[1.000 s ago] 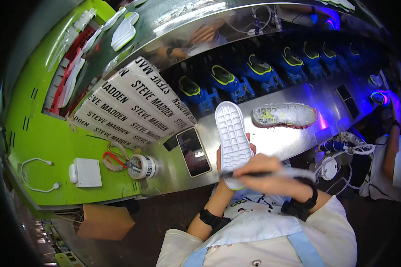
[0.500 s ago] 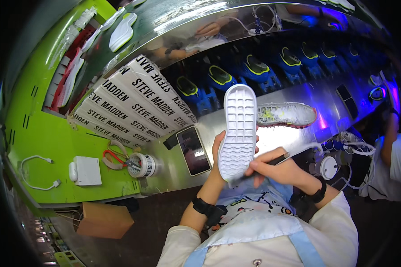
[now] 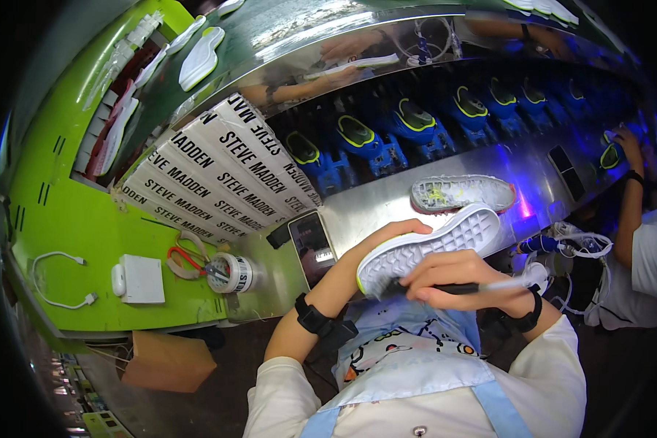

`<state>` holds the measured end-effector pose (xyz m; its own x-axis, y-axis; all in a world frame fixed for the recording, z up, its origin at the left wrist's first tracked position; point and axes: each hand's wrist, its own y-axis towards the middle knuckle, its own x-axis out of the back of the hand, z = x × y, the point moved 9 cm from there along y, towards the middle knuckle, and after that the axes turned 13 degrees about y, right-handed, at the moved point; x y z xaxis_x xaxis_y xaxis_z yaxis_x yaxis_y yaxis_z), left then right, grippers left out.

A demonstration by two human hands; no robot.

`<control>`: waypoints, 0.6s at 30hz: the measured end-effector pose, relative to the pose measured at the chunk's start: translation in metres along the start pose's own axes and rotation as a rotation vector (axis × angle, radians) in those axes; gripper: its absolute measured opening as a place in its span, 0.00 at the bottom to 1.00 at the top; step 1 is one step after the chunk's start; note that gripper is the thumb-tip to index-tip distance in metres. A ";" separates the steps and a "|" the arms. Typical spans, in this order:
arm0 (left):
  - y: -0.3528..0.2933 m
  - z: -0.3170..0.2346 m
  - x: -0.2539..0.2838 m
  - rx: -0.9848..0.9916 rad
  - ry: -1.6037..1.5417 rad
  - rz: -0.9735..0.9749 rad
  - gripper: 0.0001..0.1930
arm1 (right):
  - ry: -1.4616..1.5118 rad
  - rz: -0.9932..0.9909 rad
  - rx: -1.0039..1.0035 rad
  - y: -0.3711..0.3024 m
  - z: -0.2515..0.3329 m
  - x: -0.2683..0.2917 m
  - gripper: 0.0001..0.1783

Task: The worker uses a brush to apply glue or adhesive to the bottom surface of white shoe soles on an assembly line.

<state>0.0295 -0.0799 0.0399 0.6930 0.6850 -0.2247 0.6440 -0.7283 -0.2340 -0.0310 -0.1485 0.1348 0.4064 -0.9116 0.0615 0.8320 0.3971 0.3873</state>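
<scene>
A white shoe sole (image 3: pixel 456 237) with a square-grid and wavy tread is tilted in front of my body, its wider end pointing away to the right. My left hand (image 3: pixel 405 230) is closed around its far side, with part of the fingers hidden behind it. My right hand (image 3: pixel 449 276) grips a slim black-handled brush (image 3: pixel 456 288), whose dark tip is blurred by motion at the sole's near-left end. Just beyond lies a grey-white shoe-shaped piece (image 3: pixel 463 193) with yellow marks and a reddish edge, on the metal bench (image 3: pixel 358 212).
Blue holders with yellow-rimmed dark pieces (image 3: pixel 356 131) line the back. To the left are a phone (image 3: pixel 312 244), a printed carton (image 3: pixel 219 168), a tape roll holding tools (image 3: pixel 230 273) and a white box (image 3: pixel 141 279). A co-worker's arm (image 3: pixel 633 197) reaches in at right.
The sole has swung from upright to a tilt down and rightward, and my left hand has come over its far side. The brush now lies lower and flatter. The co-worker's hand has moved up.
</scene>
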 end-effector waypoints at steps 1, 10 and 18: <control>-0.004 -0.011 -0.004 -0.109 0.112 0.010 0.16 | -0.008 0.046 -0.026 -0.003 -0.004 -0.005 0.04; 0.012 0.047 0.003 0.585 0.048 0.236 0.19 | -0.095 0.033 -0.146 -0.035 -0.028 0.027 0.07; 0.006 -0.022 0.033 0.204 -0.348 0.053 0.20 | -0.275 -0.286 0.132 -0.006 0.030 0.056 0.11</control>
<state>0.0635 -0.0626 0.0521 0.5501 0.6368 -0.5403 0.5085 -0.7686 -0.3882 -0.0247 -0.2050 0.1632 0.0348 -0.9847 0.1708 0.8337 0.1228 0.5383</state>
